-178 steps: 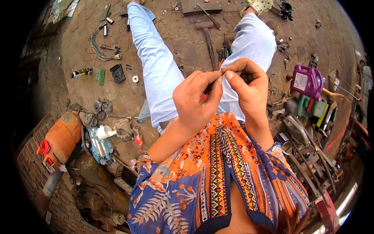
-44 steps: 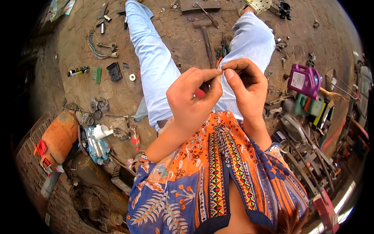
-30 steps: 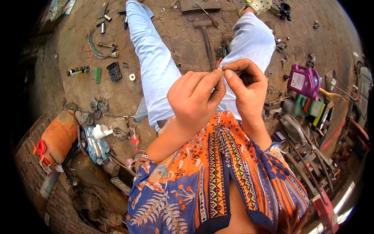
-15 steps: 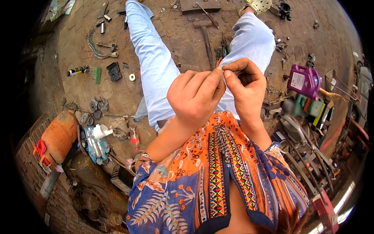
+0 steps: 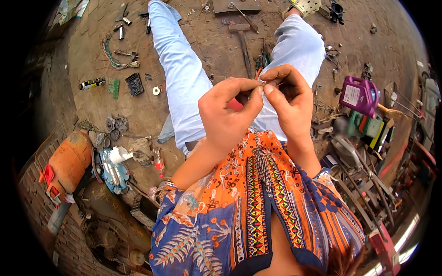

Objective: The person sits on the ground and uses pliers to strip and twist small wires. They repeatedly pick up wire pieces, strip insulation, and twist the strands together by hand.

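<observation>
My left hand (image 5: pixel 225 110) and my right hand (image 5: pixel 291 103) meet above my lap, fingertips pinched close together. Between them runs a thin copper-coloured wire (image 5: pixel 280 84), its fine end showing near my right fingers. Most of the wire is hidden by the fingers. Through the gap between my left thumb and index finger a red patch (image 5: pixel 235 105) shows; I cannot tell what it belongs to. Beyond the hands, on the ground between my legs, lie a hammer (image 5: pixel 244 49) and pliers (image 5: pixel 258 69) with red-orange handles.
Left on the ground lie a wire harness (image 5: pixel 113 59), a green circuit board (image 5: pixel 113 87), a black connector block (image 5: pixel 135 84) and a spray can (image 5: pixel 92 83). An orange gas cylinder (image 5: pixel 70 160) stands nearer. A purple jug (image 5: pixel 359 96) and metal parts sit at right.
My left hand has turned and opened its curl, so the thumb and index pinch now show with the red patch behind them. The right hand has shifted only slightly.
</observation>
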Motion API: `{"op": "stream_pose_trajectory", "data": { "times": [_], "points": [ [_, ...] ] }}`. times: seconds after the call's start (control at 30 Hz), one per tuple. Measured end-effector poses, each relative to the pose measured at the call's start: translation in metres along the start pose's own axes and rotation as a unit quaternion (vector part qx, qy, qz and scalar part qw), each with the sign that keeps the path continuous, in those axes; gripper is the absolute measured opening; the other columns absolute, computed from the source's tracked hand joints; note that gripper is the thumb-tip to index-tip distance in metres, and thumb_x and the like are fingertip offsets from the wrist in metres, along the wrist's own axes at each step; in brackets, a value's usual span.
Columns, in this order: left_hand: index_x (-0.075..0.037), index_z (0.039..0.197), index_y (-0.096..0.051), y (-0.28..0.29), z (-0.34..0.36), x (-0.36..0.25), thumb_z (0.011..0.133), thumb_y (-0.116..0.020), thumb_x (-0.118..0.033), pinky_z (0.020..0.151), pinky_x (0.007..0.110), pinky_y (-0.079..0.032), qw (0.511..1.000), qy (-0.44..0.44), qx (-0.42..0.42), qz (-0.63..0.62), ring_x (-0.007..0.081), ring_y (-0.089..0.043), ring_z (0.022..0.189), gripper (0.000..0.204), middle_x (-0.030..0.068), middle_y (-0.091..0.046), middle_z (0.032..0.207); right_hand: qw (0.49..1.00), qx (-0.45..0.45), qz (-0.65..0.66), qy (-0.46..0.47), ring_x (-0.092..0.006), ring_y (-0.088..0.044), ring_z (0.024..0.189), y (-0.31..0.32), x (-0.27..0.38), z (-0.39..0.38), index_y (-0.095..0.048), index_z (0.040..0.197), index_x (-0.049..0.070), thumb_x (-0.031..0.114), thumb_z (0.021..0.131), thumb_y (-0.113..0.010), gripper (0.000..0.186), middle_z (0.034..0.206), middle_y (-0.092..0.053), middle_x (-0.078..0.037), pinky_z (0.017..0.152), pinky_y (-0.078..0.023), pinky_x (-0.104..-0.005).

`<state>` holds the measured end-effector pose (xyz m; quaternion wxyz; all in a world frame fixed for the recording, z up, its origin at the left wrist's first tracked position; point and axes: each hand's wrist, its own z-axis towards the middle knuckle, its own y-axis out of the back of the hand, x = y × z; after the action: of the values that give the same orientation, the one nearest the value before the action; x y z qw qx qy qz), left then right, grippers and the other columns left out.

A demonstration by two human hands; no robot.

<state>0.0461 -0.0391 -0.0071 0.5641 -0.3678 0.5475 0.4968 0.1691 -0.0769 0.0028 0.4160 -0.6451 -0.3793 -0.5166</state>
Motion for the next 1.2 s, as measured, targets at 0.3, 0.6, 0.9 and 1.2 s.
{"op": "stream_pose_trajectory", "data": {
  "times": [0.3, 0.6, 0.9, 1.2],
  "points": [
    [0.002, 0.080, -0.065, 0.006, 0.001, 0.001, 0.075, -0.065, 0.000, 0.051, 0.018, -0.037, 0.976, 0.165, 0.043, -0.134, 0.0017, -0.049, 0.057, 0.005, -0.0012, -0.059, 0.066, 0.997, 0.051, 0.013, -0.056, -0.0070, -0.056, 0.078, 0.013, 0.005, -0.001, -0.061, 0.098, -0.002, 0.011, 0.085, -0.065, 0.019, 0.090, -0.063, -0.004, 0.067, -0.045, -0.0210],
    [0.001, 0.086, -0.067, 0.010, 0.003, 0.007, 0.080, -0.066, -0.005, 0.053, 0.019, -0.040, 0.969, 0.190, 0.034, -0.151, 0.0037, -0.052, 0.061, 0.008, 0.0010, -0.061, 0.073, 0.991, 0.037, 0.100, -0.075, -0.0111, -0.058, 0.074, 0.008, 0.003, 0.004, -0.048, 0.119, -0.005, 0.008, 0.089, -0.059, 0.035, 0.090, -0.064, -0.011, 0.069, -0.049, -0.0229],
    [0.001, 0.086, -0.067, 0.005, -0.001, 0.015, 0.082, -0.066, -0.009, 0.050, 0.019, -0.038, 0.968, 0.195, 0.042, -0.154, 0.0041, -0.050, 0.056, 0.011, 0.0004, -0.060, 0.071, 0.996, 0.038, 0.071, -0.050, -0.0117, -0.060, 0.082, 0.007, -0.001, 0.001, -0.046, 0.118, -0.005, 0.004, 0.089, -0.057, 0.032, 0.097, -0.065, -0.014, 0.070, -0.051, -0.0233],
    [0.000, 0.083, -0.067, 0.012, 0.005, 0.013, 0.083, -0.065, -0.010, 0.044, 0.018, -0.034, 0.908, 0.297, 0.087, -0.282, 0.0034, -0.047, 0.051, 0.010, -0.0010, -0.058, 0.065, 0.999, 0.012, 0.011, -0.044, -0.0097, -0.058, 0.079, 0.009, -0.005, 0.002, -0.060, 0.097, -0.003, 0.005, 0.084, -0.065, 0.016, 0.087, -0.062, -0.005, 0.070, -0.047, -0.0220]
  ]
}}
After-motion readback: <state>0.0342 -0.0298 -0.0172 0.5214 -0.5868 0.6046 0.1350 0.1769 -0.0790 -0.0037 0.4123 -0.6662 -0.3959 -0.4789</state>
